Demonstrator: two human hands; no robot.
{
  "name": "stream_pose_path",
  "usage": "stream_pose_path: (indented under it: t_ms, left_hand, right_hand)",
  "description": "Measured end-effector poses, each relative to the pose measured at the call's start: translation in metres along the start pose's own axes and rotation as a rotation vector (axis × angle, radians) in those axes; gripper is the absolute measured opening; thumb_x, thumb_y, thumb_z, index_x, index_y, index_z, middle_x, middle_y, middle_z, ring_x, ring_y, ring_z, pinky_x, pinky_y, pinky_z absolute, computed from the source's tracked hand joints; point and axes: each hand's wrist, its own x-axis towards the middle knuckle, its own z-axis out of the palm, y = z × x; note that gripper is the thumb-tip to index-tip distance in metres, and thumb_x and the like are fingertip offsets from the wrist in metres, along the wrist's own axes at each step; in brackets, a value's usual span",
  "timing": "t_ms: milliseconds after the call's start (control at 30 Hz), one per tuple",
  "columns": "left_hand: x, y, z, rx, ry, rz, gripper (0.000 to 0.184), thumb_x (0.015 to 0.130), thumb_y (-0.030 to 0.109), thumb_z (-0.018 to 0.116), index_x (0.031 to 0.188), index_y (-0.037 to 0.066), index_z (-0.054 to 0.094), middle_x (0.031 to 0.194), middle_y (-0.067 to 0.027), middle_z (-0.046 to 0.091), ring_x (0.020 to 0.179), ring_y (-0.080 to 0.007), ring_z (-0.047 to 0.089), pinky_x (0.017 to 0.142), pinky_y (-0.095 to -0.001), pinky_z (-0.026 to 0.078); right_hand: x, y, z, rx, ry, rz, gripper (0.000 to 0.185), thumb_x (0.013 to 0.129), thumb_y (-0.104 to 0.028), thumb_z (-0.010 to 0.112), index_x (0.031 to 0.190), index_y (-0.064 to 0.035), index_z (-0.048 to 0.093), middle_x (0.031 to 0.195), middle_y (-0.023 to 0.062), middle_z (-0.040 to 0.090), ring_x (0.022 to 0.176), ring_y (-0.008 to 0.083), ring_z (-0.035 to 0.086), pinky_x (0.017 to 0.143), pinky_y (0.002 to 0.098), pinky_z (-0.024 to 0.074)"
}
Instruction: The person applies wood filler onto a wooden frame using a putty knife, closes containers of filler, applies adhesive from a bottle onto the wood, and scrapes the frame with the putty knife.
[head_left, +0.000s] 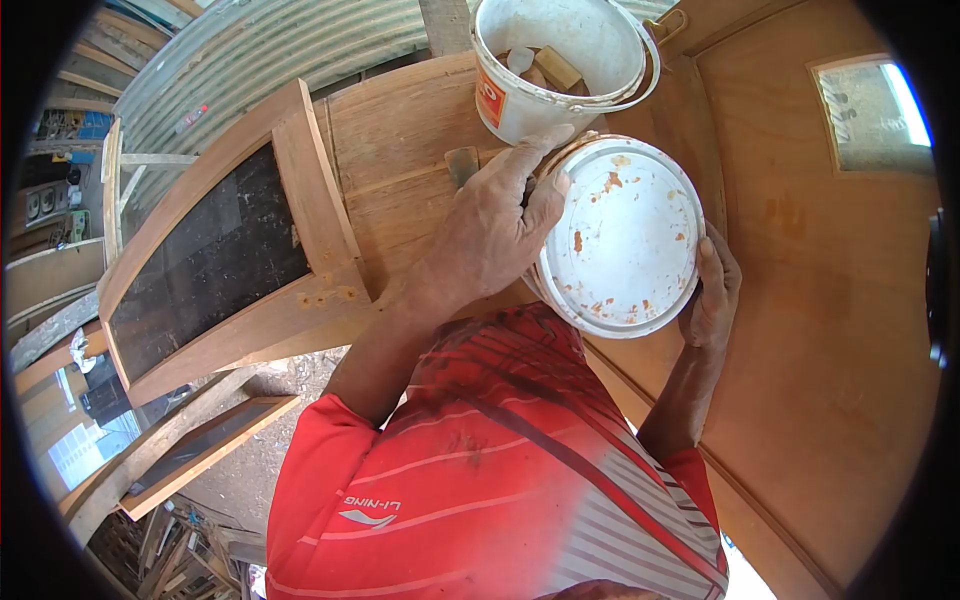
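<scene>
Red shirt [460,480] nearest, both curled hands [495,220] [714,290] grip tub [630,240].

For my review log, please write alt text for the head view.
A person's left hand and right hand hold a round, stained white container near an open white bucket. A dark, wood-framed panel shows at the picture's left.
</scene>
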Motion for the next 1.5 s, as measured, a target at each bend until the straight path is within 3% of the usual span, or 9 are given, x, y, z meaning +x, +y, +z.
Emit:
stream_pose_path:
  t_ms: [267, 367, 433, 600, 700, 833, 1133, 1367, 1500]
  left_hand:
    - [0.001, -0.014, -0.003, 0.110, 0.032, 0.098, 0.044, 0.111, 0.023, 0.056, 0.148, -0.001, 0.064, 0.116, -0.0285, 0.073, 0.107, -0.0426, 0.070, 0.099, -0.0489, 0.054]
    - [-0.003, -0.018, -0.002, 0.027, 0.093, 0.052, 0.052, 0.110, 0.025, 0.059, 0.155, 0.000, 0.056, 0.114, -0.0270, 0.074, 0.102, -0.0389, 0.072, 0.095, -0.0472, 0.056]
    - [-0.014, -0.001, -0.013, -0.005, 0.028, -0.275, 0.054, 0.109, 0.027, 0.063, 0.154, -0.002, 0.054, 0.104, -0.0200, 0.072, 0.091, -0.0310, 0.071, 0.086, -0.0456, 0.056]
    - [-0.040, -0.001, -0.033, -0.109, 0.104, -0.052, 0.049, 0.110, 0.029, 0.063, 0.147, -0.003, 0.058, 0.098, -0.0124, 0.069, 0.086, -0.0230, 0.067, 0.081, -0.0413, 0.056]
    - [-0.055, 0.037, -0.084, -0.167, 0.040, -0.230, 0.046, 0.109, 0.031, 0.065, 0.137, -0.005, 0.065, 0.110, -0.0215, 0.075, 0.094, -0.0257, 0.074, 0.086, -0.0390, 0.058]
    - [-0.078, 0.043, -0.136, -0.114, 0.337, -0.199, 0.042, 0.111, 0.034, 0.064, 0.133, -0.001, 0.071, 0.109, -0.0087, 0.074, 0.097, -0.0156, 0.068, 0.086, -0.0337, 0.055]
    - [-0.073, -0.049, -0.216, 0.140, 0.747, -0.154, 0.043, 0.117, 0.037, 0.054, 0.128, 0.000, 0.073, 0.107, -0.0059, 0.073, 0.099, -0.0118, 0.064, 0.092, -0.0328, 0.054]
    - [-0.032, -0.054, -0.206, 0.175, 0.763, -0.194, 0.036, 0.116, 0.032, 0.058, 0.120, -0.001, 0.072, 0.106, -0.0034, 0.071, 0.097, -0.0106, 0.061, 0.088, -0.0299, 0.052]
    - [-0.006, -0.050, -0.195, 0.195, 0.766, -0.210, 0.038, 0.115, 0.033, 0.059, 0.116, -0.002, 0.072, 0.102, -0.0048, 0.072, 0.093, -0.0110, 0.063, 0.085, -0.0305, 0.053]
  right_hand:
    - [0.009, 0.004, 0.003, -0.087, -0.090, -0.049, 0.060, 0.110, -0.036, 0.066, 0.143, 0.0143, 0.062, 0.134, 0.0200, 0.071, 0.123, 0.0258, 0.068, 0.106, 0.0398, 0.0536]
    - [0.017, 0.008, -0.009, -0.146, -0.105, -0.079, 0.061, 0.112, -0.039, 0.060, 0.145, 0.0129, 0.061, 0.135, 0.0203, 0.071, 0.122, 0.0257, 0.069, 0.107, 0.0393, 0.0534]
    - [0.011, 0.008, -0.004, -0.160, -0.088, -0.098, 0.062, 0.112, -0.040, 0.059, 0.144, 0.0129, 0.061, 0.133, 0.0209, 0.071, 0.121, 0.0260, 0.069, 0.106, 0.0392, 0.0539]
    - [-0.013, -0.026, 0.036, -0.107, -0.037, -0.183, 0.065, 0.106, -0.043, 0.067, 0.137, 0.0145, 0.066, 0.125, 0.0217, 0.074, 0.115, 0.0273, 0.072, 0.102, 0.0407, 0.0562]
    - [-0.023, -0.055, 0.079, -0.141, -0.100, -0.193, 0.066, 0.103, -0.045, 0.070, 0.133, 0.0137, 0.069, 0.122, 0.0214, 0.076, 0.111, 0.0272, 0.073, 0.099, 0.0406, 0.0568]
    - [-0.016, -0.074, 0.152, -0.218, -0.223, -0.256, 0.056, 0.104, -0.039, 0.073, 0.132, 0.0095, 0.072, 0.118, 0.0164, 0.078, 0.105, 0.0204, 0.073, 0.095, 0.0363, 0.0565]
    - [0.077, -0.036, 0.272, -0.453, -0.547, -0.314, 0.047, 0.104, -0.032, 0.073, 0.135, 0.0044, 0.072, 0.102, 0.0094, 0.074, 0.094, 0.0148, 0.069, 0.087, 0.0310, 0.0562]
    - [0.093, -0.055, 0.206, -1.105, -0.122, -0.928, 0.033, 0.096, -0.026, 0.078, 0.120, -0.0040, 0.074, 0.110, 0.0157, 0.075, 0.110, 0.0355, 0.072, 0.105, 0.0458, 0.0518]
    - [0.103, -0.030, 0.145, -1.290, -0.339, -0.768, 0.022, 0.095, -0.016, 0.075, 0.114, -0.0049, 0.071, 0.110, 0.0134, 0.074, 0.109, 0.0333, 0.069, 0.107, 0.0454, 0.0477]
